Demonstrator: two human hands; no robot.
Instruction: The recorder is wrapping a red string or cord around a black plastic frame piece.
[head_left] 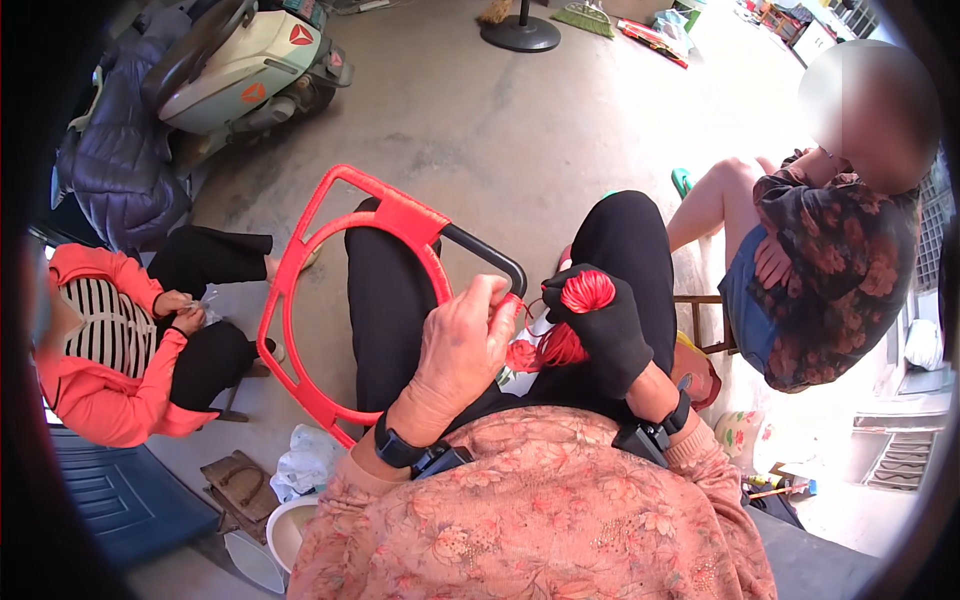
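A red frame [425, 222] with a large ring inside it leans over my left thigh. From its upper corner runs a bent black tube [490, 246], bare along most of its length. My bare left hand [462, 340] is closed around the tube's lower end, where a bit of red cord shows by the thumb. To the right, my right hand [612, 335] in a black glove is closed around a bundle of glossy red cord [588, 292]. Loose red strands [562, 347] hang below that fist, and a thin strand spans the gap between both hands.
At the left sits a person in a coral jacket [110, 400]; another in a dark floral top [835, 280] sits at the right. A scooter [250, 85] stands far left. Beside my left hip are a white basin [290, 530], a plastic bag [308, 462] and a brown bag [240, 485].
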